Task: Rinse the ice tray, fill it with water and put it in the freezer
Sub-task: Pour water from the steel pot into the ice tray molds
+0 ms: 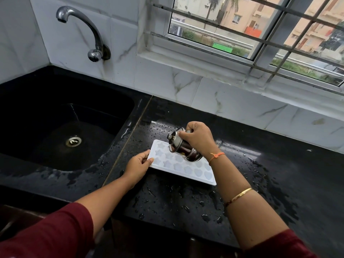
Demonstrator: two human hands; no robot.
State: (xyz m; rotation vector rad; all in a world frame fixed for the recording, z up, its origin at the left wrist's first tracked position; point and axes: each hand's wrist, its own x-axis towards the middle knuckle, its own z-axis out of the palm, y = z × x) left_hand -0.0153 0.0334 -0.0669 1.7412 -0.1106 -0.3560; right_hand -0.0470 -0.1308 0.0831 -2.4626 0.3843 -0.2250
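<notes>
Wet black counter [186, 205] beside the sink [61, 131] bore the white ice tray [188, 170], left hand [138, 165] pinching its near end, right hand [198, 138] gripping a tilted steel pot [183, 148] above it: filling appeared under way, requiring a level carry to the freezer next.

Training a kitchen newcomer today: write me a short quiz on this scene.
1. True or false: the ice tray lies flat on the wet black countertop.
2. The right hand holds, tilted over the tray: A a steel pot, B a sponge, C a glass bottle.
3. Which hand grips the tray's edge nearest the sink?
Key: 1 true; 2 A; 3 the left hand.
</notes>
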